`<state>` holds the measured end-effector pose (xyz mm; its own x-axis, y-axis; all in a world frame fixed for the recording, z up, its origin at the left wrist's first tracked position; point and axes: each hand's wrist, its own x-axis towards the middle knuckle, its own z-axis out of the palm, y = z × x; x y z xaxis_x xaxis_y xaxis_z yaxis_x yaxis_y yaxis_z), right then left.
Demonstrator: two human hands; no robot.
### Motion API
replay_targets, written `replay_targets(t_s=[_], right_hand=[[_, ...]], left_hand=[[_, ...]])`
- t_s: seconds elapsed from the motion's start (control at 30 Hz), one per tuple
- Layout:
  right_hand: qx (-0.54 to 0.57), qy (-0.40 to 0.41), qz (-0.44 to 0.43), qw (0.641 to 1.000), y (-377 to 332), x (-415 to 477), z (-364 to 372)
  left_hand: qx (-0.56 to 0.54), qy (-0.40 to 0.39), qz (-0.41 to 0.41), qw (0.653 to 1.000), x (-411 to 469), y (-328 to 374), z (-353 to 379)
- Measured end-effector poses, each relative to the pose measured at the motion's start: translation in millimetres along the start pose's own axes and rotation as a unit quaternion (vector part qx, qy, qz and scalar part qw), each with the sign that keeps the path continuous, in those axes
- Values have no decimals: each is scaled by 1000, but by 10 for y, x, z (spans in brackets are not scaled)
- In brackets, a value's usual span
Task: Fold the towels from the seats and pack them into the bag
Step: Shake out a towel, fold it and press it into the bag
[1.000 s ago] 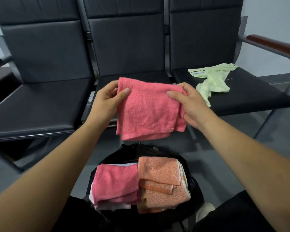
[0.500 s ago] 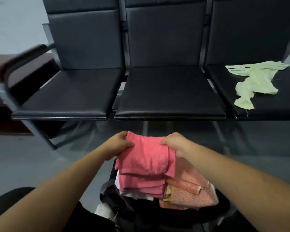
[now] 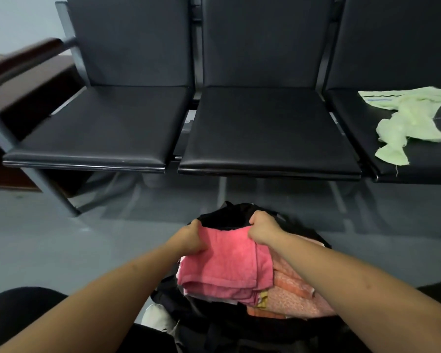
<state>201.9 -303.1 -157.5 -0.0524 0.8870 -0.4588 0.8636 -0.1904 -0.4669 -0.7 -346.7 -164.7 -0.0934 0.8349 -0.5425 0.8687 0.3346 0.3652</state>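
Observation:
A folded pink towel (image 3: 227,261) lies on the stack inside the black bag (image 3: 229,215) on the floor in front of me. My left hand (image 3: 191,238) grips its far left corner and my right hand (image 3: 264,229) grips its far right corner, both with curled fingers at the bag's far rim. Folded orange towels (image 3: 290,294) fill the right side of the bag, partly under my right forearm. An unfolded pale green towel (image 3: 407,118) lies crumpled on the right seat (image 3: 418,166).
Three black seats stand in a row beyond the bag; the left seat (image 3: 107,123) and the middle seat (image 3: 265,128) are bare. A metal armrest with a brown pad (image 3: 23,62) is at far left. Grey floor surrounds the bag.
Both hands have carried the pink towel down from chest height and pressed it onto the stack in the bag. The view has tilted down and shifted left.

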Motion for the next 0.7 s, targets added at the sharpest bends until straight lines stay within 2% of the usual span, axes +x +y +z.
replay_targets(t_s=[0.13,0.27,0.47,0.7], right_hand=[[-38,29,-66,997,-36,31,-432],[80,-30,-98,992,31,64,-1186],[154,82,-52,983,514,43,-2156],[106,242,38,964,1438,110,-2956]], left_hand=[[-14,62,47,997,22,253,-179],[-94,127,135,978,-24,819,-605],[-112,139,220,959,-18,1787,-1035],[-94,105,299,944,232,3048,-889]])
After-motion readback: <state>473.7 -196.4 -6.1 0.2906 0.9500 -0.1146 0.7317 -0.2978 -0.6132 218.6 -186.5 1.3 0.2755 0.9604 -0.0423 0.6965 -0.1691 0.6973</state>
